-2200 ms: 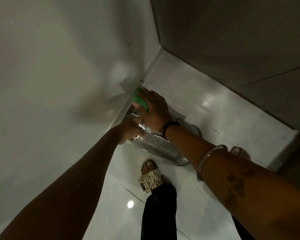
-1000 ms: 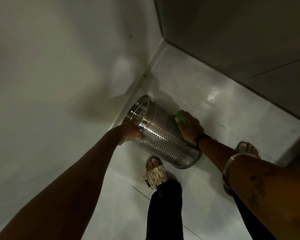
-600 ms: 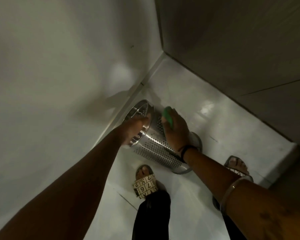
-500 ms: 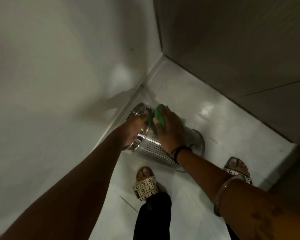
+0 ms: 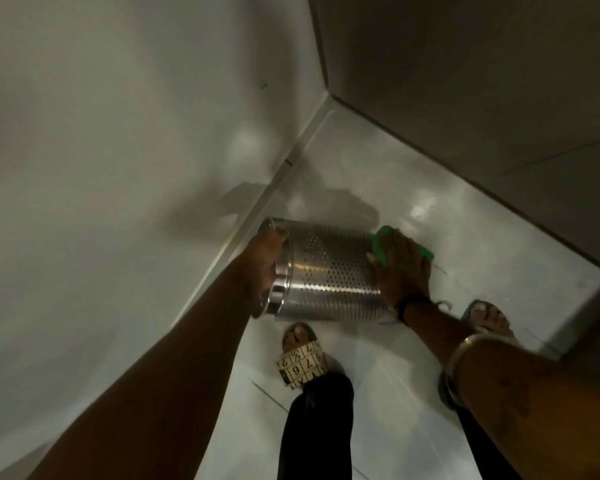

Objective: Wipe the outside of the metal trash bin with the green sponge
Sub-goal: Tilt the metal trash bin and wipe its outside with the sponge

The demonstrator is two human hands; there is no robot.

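**Mid-wipe on the bin's side wall, sponge near the base end**

The wiping step is under way. The metal trash bin [image 5: 329, 275] is tipped onto its side, close to the corner where wall and floor [image 5: 361, 150] meet; whether it rests on the floor or is held just above it cannot be told. The left hand [image 5: 265, 263] has its grip closed over the rim at the open end, steadying the bin. The right hand [image 5: 400, 268] lies flat on the perforated wall near the base, fingers spread, pressing the green sponge [image 5: 383, 245] against the metal; only the sponge's edges show past the fingers.

Both arms reach forward and down, the right wrist bent so the palm follows the curve.

The next move probably calls for a stroke along the wall toward the rim, and for the left hand to turn the bin so the unwiped side comes up. A slack rim grip would let the bin roll.
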